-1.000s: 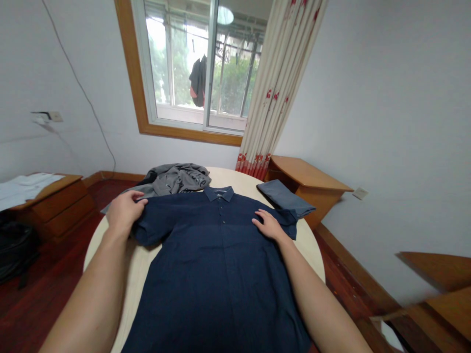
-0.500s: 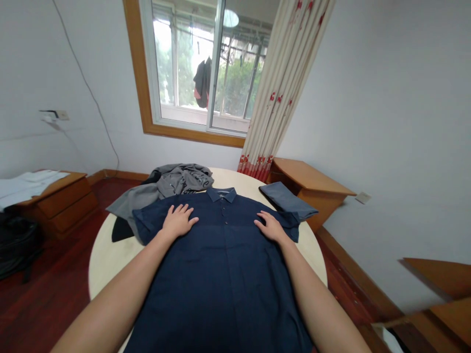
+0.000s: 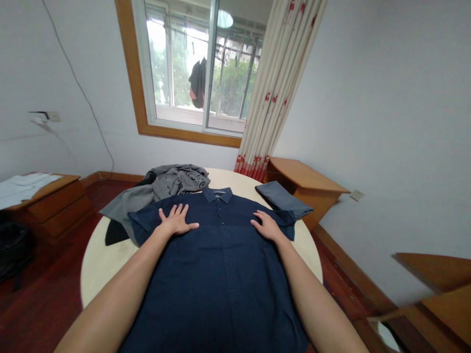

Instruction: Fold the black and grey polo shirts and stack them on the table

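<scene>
A dark navy short-sleeved shirt point(image 3: 217, 279) lies spread front side up, its collar toward the window and its lower end running out of view at the bottom. My left hand point(image 3: 176, 220) rests flat on the chest near the left sleeve, fingers spread. On the other side, my right hand point(image 3: 266, 225) lies on the shirt near the right sleeve, fingers apart and slightly curved. Neither hand grasps the cloth. The shirt's left sleeve overlaps a crumpled pile of grey clothes point(image 3: 176, 180), and its right sleeve touches a folded grey-blue garment point(image 3: 283, 198).
Beneath the clothes is a round cream table point(image 3: 95, 274). A wooden desk point(image 3: 305, 174) stands behind it at right, beside a curtain point(image 3: 275, 98). At left are a low wooden cabinet point(image 3: 66, 206) with white sheets and a black bag point(image 3: 14, 250).
My left hand's fingers have spread wider on the shirt. My right hand has hardly moved on the cloth. The whole view has shifted slightly.
</scene>
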The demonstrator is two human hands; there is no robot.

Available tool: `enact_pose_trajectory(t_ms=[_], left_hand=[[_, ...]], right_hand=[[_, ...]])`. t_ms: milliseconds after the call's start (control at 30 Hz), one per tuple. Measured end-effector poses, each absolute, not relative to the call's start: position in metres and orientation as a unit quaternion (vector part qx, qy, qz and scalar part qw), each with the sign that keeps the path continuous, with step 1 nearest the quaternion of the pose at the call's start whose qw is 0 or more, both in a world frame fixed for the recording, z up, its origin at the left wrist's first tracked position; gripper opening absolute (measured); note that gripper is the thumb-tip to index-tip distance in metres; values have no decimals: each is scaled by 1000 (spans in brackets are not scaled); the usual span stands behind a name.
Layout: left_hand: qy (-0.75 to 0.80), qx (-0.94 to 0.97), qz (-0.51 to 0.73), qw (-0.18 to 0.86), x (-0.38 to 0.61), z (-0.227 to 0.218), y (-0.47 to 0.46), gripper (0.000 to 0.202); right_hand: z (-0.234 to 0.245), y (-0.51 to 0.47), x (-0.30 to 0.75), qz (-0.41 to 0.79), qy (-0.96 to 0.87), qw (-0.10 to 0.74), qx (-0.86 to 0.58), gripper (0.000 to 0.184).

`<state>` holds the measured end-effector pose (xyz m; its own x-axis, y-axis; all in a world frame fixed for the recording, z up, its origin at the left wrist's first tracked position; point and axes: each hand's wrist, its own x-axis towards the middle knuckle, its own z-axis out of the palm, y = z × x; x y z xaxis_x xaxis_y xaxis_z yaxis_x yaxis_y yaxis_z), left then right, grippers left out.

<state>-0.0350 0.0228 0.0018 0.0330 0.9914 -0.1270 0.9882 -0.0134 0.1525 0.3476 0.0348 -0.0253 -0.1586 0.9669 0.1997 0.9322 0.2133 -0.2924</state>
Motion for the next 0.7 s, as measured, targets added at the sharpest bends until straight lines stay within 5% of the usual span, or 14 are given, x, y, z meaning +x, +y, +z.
enact_pose_trajectory(t_ms=[300,700], left_hand=[[565,798,204,-49,-14,9,0,56],[543,832,76,85,-7,-10,4,71]], right_hand=[[-27,38,350,61,-762,179,-619,53],[-29,39,352,59,-764,179,-618,54]])
